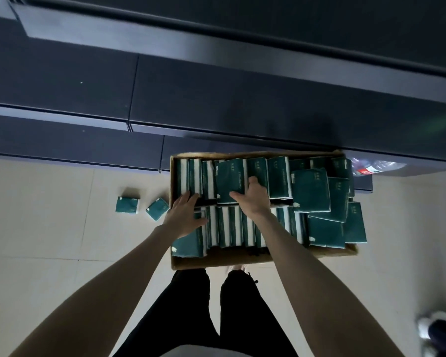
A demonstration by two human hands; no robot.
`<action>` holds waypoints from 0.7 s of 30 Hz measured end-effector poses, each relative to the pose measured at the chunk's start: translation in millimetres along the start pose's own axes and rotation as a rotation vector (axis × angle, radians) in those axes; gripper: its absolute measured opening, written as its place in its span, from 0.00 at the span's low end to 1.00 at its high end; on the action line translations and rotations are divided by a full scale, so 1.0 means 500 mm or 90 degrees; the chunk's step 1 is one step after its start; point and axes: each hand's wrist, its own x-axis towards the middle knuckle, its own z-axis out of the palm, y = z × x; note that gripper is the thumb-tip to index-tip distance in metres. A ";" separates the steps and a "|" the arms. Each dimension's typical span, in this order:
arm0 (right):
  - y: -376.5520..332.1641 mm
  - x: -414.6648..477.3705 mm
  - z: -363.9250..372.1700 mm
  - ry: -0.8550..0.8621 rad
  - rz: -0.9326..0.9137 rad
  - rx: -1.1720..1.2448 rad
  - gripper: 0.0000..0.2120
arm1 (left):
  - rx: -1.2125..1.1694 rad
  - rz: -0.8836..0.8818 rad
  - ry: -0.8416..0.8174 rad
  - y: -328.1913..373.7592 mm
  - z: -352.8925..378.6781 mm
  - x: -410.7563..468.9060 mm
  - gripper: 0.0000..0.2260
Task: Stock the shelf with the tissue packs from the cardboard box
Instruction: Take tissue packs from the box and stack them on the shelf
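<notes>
The dark shelf [216,99] fills the top of my view, its boards bare as far as I can see. Below it, on the pale tiled floor [49,228], the cardboard box [216,261] sits against the shelf base. It is packed with green tissue packs [310,190], most standing on edge in 2 rows and several lying loose on top at the right.

Both hands are in the box. The left hand [184,216] lies spread over the packs at the left end, fingers straight. The right hand [252,199] pinches a tilted pack [229,181] in the far row, thumb across its face and fingers behind it.

I judge the packs light, soft and squashy, with slick film wrapping. I would grip across the broad faces, or squeeze several between both palms, firmly enough that the middle ones do not slide out.

2 loose packs [127,204] lie on the floor left of the box. A clear bottle [376,166] lies at the box's far right corner.

The packs carry white lettering and the bottle has a red label, but both are too small to read.
</notes>
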 end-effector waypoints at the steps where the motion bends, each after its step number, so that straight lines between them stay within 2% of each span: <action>1: 0.003 -0.003 -0.005 -0.004 -0.007 0.015 0.18 | 0.001 0.004 0.000 0.000 -0.001 0.001 0.37; 6: 0.021 -0.027 -0.057 -0.028 -0.055 0.051 0.17 | 0.005 0.027 0.032 0.020 -0.007 -0.013 0.37; 10: 0.034 -0.051 -0.133 -0.043 -0.104 0.051 0.19 | -0.049 0.088 0.085 0.085 -0.032 -0.032 0.38; 14: 0.073 -0.088 -0.236 -0.016 -0.142 0.018 0.21 | -0.089 0.163 0.138 0.201 -0.059 -0.060 0.41; 19: 0.168 -0.165 -0.395 0.012 -0.187 -0.007 0.19 | -0.126 0.271 0.149 0.375 -0.040 -0.106 0.42; 21: 0.229 -0.196 -0.457 0.027 -0.214 -0.009 0.19 | -0.146 0.307 0.137 0.457 -0.010 -0.131 0.38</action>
